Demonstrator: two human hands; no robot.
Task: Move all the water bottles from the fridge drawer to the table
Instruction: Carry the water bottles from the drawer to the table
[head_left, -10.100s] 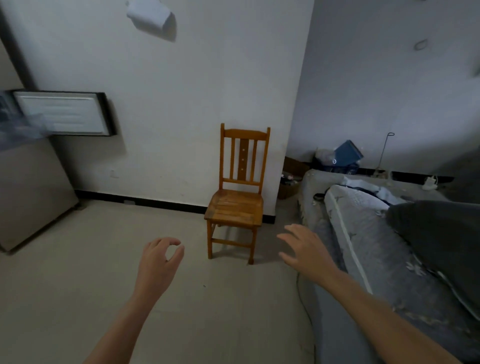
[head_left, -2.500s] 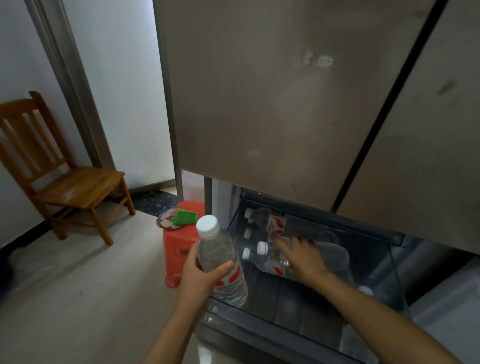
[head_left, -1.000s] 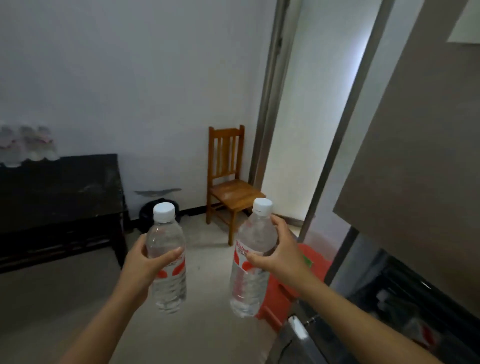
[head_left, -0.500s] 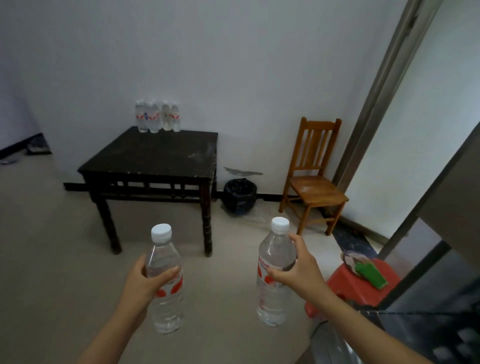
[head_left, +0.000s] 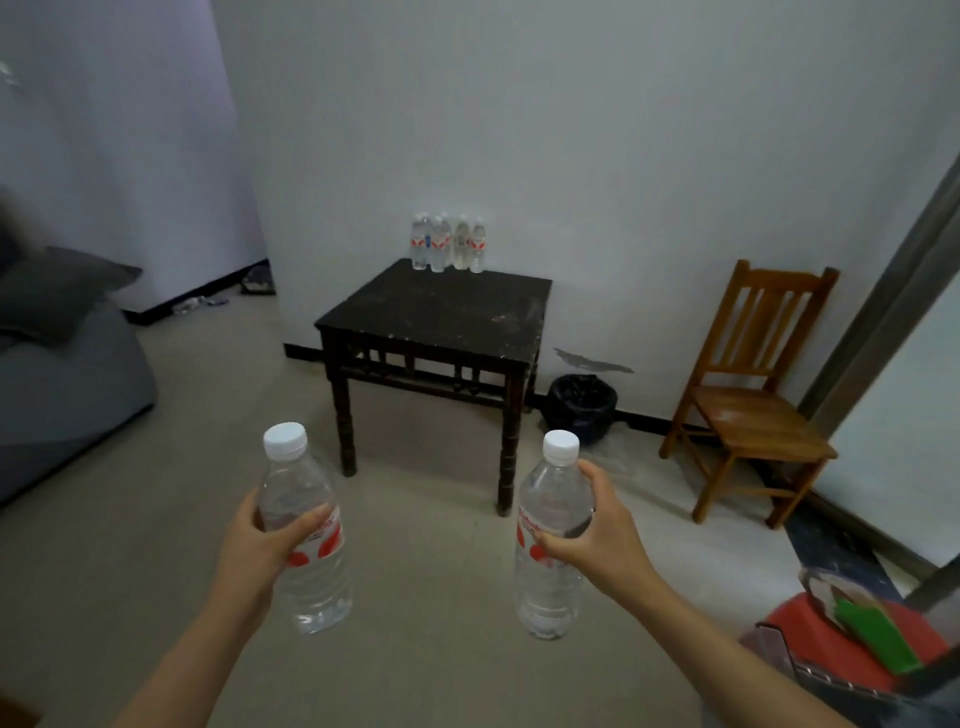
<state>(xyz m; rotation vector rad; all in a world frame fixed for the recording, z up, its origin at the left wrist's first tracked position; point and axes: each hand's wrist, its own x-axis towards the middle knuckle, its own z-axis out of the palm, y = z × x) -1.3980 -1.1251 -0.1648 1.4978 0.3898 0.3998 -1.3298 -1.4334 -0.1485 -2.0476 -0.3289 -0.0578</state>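
I hold two clear water bottles upright in front of me, each with a white cap and a red label. My left hand (head_left: 254, 551) grips the left water bottle (head_left: 306, 566) around its middle. My right hand (head_left: 602, 540) grips the right water bottle (head_left: 545, 577) near its shoulder. Straight ahead stands a dark square table (head_left: 441, 312) against the white wall. Several more bottles (head_left: 448, 243) stand in a cluster at the table's back edge. The fridge drawer is out of view.
A wooden chair (head_left: 753, 395) stands right of the table, with a black bin (head_left: 582, 408) between them. A red stool (head_left: 831, 644) holding a green object sits at the lower right. A grey sofa (head_left: 67, 374) lies to the left. Bare floor stretches toward the table.
My view has swung left, so the table now sits centred and nearer. Both hands still hold their bottles upright, little changed in position before me.
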